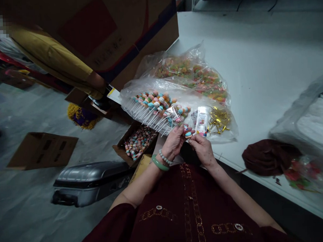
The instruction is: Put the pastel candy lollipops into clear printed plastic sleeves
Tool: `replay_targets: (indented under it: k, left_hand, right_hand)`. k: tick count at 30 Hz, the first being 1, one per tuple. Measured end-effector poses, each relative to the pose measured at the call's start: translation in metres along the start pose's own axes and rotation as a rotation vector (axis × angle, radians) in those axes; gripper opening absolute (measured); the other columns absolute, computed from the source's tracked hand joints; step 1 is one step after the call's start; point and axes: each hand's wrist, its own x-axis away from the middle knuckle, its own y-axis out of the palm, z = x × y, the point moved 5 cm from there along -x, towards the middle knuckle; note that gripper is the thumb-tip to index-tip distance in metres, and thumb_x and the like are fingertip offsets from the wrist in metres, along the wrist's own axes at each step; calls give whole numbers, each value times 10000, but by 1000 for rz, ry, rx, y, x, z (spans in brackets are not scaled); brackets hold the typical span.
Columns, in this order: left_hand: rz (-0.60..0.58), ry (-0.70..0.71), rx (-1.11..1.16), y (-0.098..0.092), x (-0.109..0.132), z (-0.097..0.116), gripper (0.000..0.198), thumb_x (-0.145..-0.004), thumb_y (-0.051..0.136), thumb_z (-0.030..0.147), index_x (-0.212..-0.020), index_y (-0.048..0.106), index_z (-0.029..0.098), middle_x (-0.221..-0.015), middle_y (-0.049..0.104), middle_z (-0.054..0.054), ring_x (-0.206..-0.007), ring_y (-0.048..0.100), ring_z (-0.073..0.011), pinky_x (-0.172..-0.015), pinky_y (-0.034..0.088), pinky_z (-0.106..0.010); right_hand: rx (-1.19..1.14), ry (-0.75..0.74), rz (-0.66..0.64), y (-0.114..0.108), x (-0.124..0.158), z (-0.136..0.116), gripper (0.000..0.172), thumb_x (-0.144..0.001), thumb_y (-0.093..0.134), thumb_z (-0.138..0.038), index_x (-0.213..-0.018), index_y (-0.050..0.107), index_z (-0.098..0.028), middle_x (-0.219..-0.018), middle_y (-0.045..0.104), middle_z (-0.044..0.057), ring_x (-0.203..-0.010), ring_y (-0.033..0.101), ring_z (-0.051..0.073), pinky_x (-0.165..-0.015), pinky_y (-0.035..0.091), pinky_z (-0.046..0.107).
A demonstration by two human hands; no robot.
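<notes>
My left hand (174,141) and my right hand (202,147) meet at the white table's edge, both closed on a small candy lollipop (187,132) in a clear wrapper. Just beyond them lies a row of pastel lollipops (155,101) with white sticks on a plastic sheet. A small printed packet (202,121) and a pile of gold twist ties (219,119) lie to the right of the sticks. A clear bag of colourful candy (194,74) sits further back.
A large cardboard box (116,34) stands at the table's left end. On the floor are an open box of candy (139,141), a grey suitcase (89,181) and flat cardboard (43,150). A maroon cloth (266,156) and plastic bags (307,126) lie on the right.
</notes>
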Motion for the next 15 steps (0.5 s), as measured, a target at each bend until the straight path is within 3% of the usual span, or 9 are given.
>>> replay_targets:
  k: [5, 10, 15]
  left_hand:
    - [16, -28, 29, -3, -1, 0, 285, -778, 749, 362, -875, 611, 133, -812, 679, -65, -909, 699, -224, -859, 545, -366]
    - [45, -11, -19, -8, -2, 2, 257, -769, 757, 342, -828, 606, 142, -748, 642, -27, -721, 657, -139, -737, 542, -289]
    - [44, -67, -105, -8, 1, -3, 323, -679, 813, 371, -756, 608, 134, -698, 588, 11, -625, 540, -81, -619, 491, -226]
  right_hand:
    - [357, -179, 87, -4, 5, -6, 185, -864, 555, -348, -752, 624, -217, -630, 599, -20, -580, 513, 137, -592, 360, 255]
    - [643, -496, 272, -11, 14, -33, 223, -964, 485, -315, -952, 672, -194, -840, 703, 51, -724, 603, 161, -661, 368, 265]
    - [1029, -729, 202, -4, 11, -57, 242, -976, 468, -231, -866, 681, -206, -764, 664, 30, -623, 513, 140, -609, 272, 300]
